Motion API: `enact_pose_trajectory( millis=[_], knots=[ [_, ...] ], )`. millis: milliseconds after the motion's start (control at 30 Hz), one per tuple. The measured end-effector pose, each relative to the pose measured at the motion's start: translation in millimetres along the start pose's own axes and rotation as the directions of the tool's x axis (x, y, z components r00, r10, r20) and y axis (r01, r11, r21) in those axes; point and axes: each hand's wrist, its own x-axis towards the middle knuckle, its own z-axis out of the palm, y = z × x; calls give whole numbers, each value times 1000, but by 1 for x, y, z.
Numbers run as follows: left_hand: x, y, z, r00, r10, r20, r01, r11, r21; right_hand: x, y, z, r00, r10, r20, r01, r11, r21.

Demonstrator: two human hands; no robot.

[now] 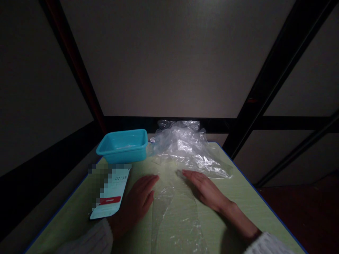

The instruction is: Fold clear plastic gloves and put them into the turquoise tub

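A clear, thin plastic bag or sheet [176, 218] lies spread on the table between my two hands and runs toward the near edge. My left hand [139, 197] rests at its left side, fingers stretched forward, thumb a little apart. On the other side my right hand [203, 187] lies with fingers extended and close together. Its fingertips touch a small translucent edge of plastic; the thumb is hidden. Behind both hands sits a crumpled heap of clear plastic [185, 144].
A turquoise plastic basin [125, 155] stands at the back left of the pale green table [238, 201], which has a blue edge. A lit phone [116, 188], partly pixelated, lies left of my left hand. Grey wall panels [172, 63] with dark beams rise behind the table.
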Motion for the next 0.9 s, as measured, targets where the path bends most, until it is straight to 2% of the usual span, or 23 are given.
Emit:
enact_pose_trajectory(
  millis=[67,133,233,333,500,600,733,900],
  knots=[
    [-6,0,-11,999,5,-31,-7,999,-54,-4,-8,-10,992,-124,0,124,992,-11],
    [-13,1,-22,997,64,-40,-67,994,-83,-12,-15,-18,960,-278,21,279,957,-84],
    [-24,4,-27,983,186,-11,-186,977,-101,-29,-19,-22,917,-398,-18,389,903,-182],
    [-27,9,-21,970,235,60,-225,964,-139,-39,-19,-20,907,-420,-27,405,889,-212],
    [-20,16,-14,953,185,241,-125,962,-242,-38,-23,-14,905,-422,-54,406,895,-182],
    [-17,18,-17,949,170,267,-95,958,-272,-37,-25,-11,924,-380,-42,369,916,-157],
    [-19,14,-19,937,192,292,-102,949,-298,-40,-25,-17,918,-396,-28,389,911,-135],
    [-21,8,-17,947,207,244,-126,943,-309,-39,-31,-32,946,-311,93,315,949,-30]
  ],
)
